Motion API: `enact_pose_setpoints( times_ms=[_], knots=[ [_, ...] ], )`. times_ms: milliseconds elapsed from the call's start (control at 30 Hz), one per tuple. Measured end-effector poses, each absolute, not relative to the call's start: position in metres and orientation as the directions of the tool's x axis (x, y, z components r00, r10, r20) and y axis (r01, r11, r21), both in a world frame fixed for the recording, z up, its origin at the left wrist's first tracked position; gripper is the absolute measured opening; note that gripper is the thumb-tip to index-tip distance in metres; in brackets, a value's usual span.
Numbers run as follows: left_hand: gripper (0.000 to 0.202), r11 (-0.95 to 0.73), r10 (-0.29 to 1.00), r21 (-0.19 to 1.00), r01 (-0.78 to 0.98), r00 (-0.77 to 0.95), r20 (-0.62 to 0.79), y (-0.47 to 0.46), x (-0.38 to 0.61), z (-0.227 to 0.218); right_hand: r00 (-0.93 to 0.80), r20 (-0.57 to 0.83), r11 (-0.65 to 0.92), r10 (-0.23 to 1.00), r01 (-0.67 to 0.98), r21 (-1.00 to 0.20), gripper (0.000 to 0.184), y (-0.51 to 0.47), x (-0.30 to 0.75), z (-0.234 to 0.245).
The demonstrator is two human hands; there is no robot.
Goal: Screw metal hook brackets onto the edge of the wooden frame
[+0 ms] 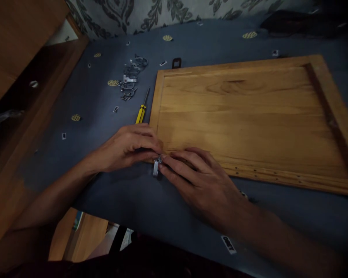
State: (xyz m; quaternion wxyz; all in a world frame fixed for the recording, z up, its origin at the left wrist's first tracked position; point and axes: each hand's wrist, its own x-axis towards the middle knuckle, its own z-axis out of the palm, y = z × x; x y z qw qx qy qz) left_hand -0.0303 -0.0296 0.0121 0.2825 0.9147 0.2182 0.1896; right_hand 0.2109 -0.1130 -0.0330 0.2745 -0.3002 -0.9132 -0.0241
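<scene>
Small silver metal bracket (pixel 156 168): one, at the near left corner of the panel, between the two hands. Rectangular light-brown wooden panel (pixel 232 116): one, lying flat, with one dark brown strip (pixel 327 112) across its right end and about eight small dark holes along its near border. Yellow-handled screwdriver (pixel 141 112): one, just left of the panel, shaft pointing away. Heap of grey metal fittings and screws (pixel 132 69): one, beyond the screwdriver; pieces overlap, exact count unreadable. Dark brown rectangular loop (pixel 176 63): one, at the panel's far edge.

Hands: two. Left hand (pixel 136 146): enters from the lower left, back upward, fingers bent, thumb and forefinger closed on the bracket's upper end. Right hand (pixel 200 175): enters from the lower right, fingers stretched leftward, thumb and forefinger gripping the bracket from its right side, the other fingers over the panel's near border. Fingertip contact is partly hidden.

Edges: table (pixel 84 96) with dark blue printed covering; its near edge runs below both forearms, with a strip of covering between it and the bracket. Open room extends left of the screwdriver to a brown wooden ledge (pixel 43 112). Patterned grey wall (pixel 150 15) behind.
</scene>
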Motion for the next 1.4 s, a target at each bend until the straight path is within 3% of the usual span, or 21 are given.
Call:
enact_pose_setpoints(
  times_ms=[367, 533, 633, 733, 867, 1100, 1400],
  knots=[
    [0.014, -0.716, 0.513, 0.626, 0.309, 0.842, 0.17, -0.03, -0.029, 0.015, -0.675, 0.508, 0.822, 0.535, 0.556, -0.127, 0.035, -0.112, 0.212, -0.034],
    [0.014, -0.672, 0.589, 0.652, 0.351, 0.787, 0.184, -0.026, -0.037, 0.025, -0.673, 0.504, 0.819, 0.542, 0.556, -0.14, 0.034, -0.113, 0.211, -0.031],
    [0.016, -0.624, 0.744, 0.592, 0.509, 0.618, 0.253, -0.015, -0.052, 0.031, -0.658, 0.526, 0.823, 0.539, 0.545, -0.161, 0.038, -0.113, 0.21, -0.032],
    [0.022, -0.49, 0.871, 0.57, 0.659, 0.337, 0.358, 0.004, -0.075, 0.028, -0.647, 0.537, 0.816, 0.542, 0.556, -0.154, 0.04, -0.113, 0.209, -0.035],
    [0.028, -0.292, 0.938, 0.486, 0.824, 0.147, 0.315, 0.03, -0.1, 0.011, -0.633, 0.558, 0.813, 0.536, 0.566, -0.138, 0.036, -0.113, 0.21, -0.04],
    [0.021, -0.271, 0.954, 0.398, 0.876, 0.19, 0.233, 0.042, -0.103, -0.014, -0.641, 0.538, 0.81, 0.548, 0.567, -0.149, 0.034, -0.114, 0.212, -0.041],
    [0.015, -0.316, 0.948, 0.318, 0.894, 0.285, 0.141, 0.037, -0.103, -0.006, -0.651, 0.531, 0.814, 0.543, 0.564, -0.14, 0.029, -0.114, 0.211, -0.041]
  ],
)
